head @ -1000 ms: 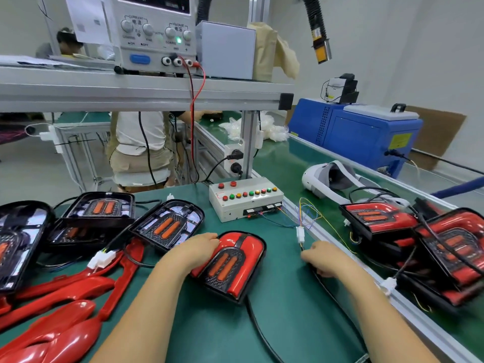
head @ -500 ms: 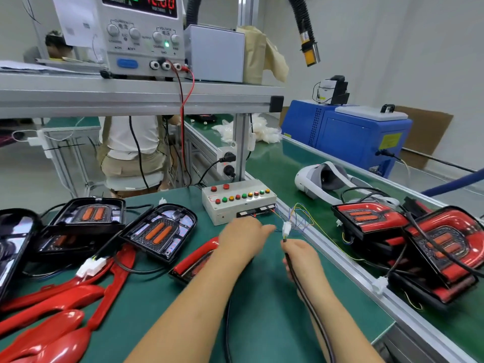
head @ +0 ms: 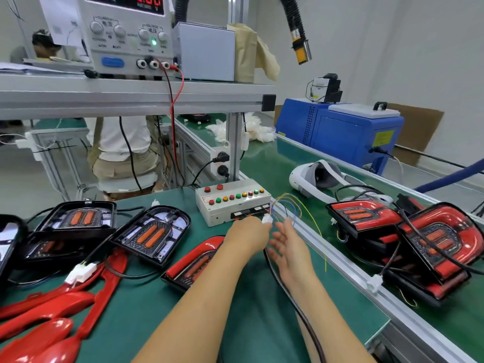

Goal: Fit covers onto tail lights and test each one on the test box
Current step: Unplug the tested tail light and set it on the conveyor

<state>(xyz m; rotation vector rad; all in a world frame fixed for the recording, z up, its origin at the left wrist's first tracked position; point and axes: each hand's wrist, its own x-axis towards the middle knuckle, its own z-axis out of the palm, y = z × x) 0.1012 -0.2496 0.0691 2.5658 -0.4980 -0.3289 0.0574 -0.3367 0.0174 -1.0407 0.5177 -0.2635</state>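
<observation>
The black cable (head: 288,292) is running up between the forearms to the white connector (head: 267,220). The left hand (head: 246,233) is pinching this connector at its fingertips, the grip closing on the plug body just in front of the test box (head: 230,205). The right hand (head: 289,247) is hovering just right of that grip, fingers spread and holding nothing. The tail light (head: 195,260) on this cable, its red cover already fitted, is lying on the tabletop (head: 146,310) down-left of the grip, partly under the left forearm.

The step looks like plugging the light into the box's lead. It is probably going best with the plug held square by its body rather than by the wires. The free hand could be steadying the mating half, with the cable left slack so the light is not dragging.

The coloured wires (head: 290,203) are looping right beside the grip and could be snagging the fingers. Loose red covers (head: 52,313) are lying well left and nearer. Uncovered tail lights (head: 152,233) are sitting left of the grip. Finished tail lights (head: 432,237) are piling up to its right, across the rail. Beyond them a white headset (head: 317,179) is resting, and a power supply (head: 125,32) is glowing on the shelf above.
</observation>
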